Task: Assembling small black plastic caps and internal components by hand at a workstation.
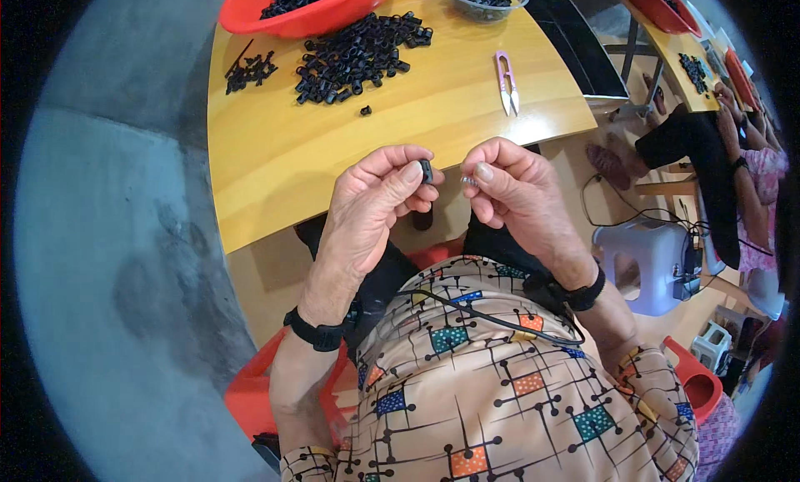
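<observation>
Between the thumb and fingers of my left hand [371, 203] is a small black plastic piece [427, 172], like a cord lock body. My right hand [525, 190] pinches a small metal spring [468, 180] just to its right. A narrow gap separates the spring from the black piece. Both hands are in front of the near edge of the wooden table [467, 99]. Beyond them lies a heap of similar black pieces [358, 61], with one loose piece [366, 110] nearer to me. Thread snips [506, 84] with a pinkish-purple handle rest on the right side.
A red basin [333, 17] and a clear bowl [492, 14], both holding black parts, stand at the back. Small black bits [250, 72] lie at left. At right are a pale plastic stool [637, 261], trailing cables [621, 211] and a co-worker's table [667, 44].
</observation>
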A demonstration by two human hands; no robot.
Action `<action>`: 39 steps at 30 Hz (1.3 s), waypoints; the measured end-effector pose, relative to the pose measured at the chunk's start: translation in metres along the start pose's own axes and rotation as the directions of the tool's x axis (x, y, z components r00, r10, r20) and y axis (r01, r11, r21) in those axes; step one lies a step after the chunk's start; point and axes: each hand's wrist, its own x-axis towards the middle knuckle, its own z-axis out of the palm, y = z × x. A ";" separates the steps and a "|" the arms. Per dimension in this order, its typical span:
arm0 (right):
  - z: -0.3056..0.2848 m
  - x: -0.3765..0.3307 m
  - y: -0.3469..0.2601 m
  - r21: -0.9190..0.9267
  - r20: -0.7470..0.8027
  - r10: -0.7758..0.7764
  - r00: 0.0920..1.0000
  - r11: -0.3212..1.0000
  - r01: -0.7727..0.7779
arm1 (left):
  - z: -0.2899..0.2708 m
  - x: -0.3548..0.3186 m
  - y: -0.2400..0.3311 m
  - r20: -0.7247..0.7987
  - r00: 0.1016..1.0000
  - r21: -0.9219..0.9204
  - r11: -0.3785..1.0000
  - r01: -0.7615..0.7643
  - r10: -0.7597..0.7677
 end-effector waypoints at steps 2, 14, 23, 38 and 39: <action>0.005 -0.002 0.001 -0.047 0.004 -0.014 1.000 0.999 0.014 | 0.002 -0.006 0.001 -0.003 0.999 -0.064 0.997 0.041 -0.042; 0.012 0.001 0.012 -0.114 0.024 -0.075 0.997 0.991 0.077 | 0.009 -0.017 -0.015 -0.086 0.994 -0.267 0.963 0.043 -0.069; 0.010 -0.001 0.013 -0.167 0.016 -0.084 0.996 0.982 0.086 | 0.013 -0.023 -0.020 -0.139 0.987 -0.259 0.965 0.038 -0.076; 0.011 -0.001 0.018 -0.313 0.045 -0.057 0.997 0.947 0.068 | 0.007 -0.031 -0.026 -0.159 0.987 -0.066 0.998 0.020 -0.030; 0.011 -0.001 0.019 -0.313 0.045 -0.053 0.998 0.947 0.065 | 0.007 -0.032 -0.025 -0.153 0.988 -0.047 0.998 0.032 -0.039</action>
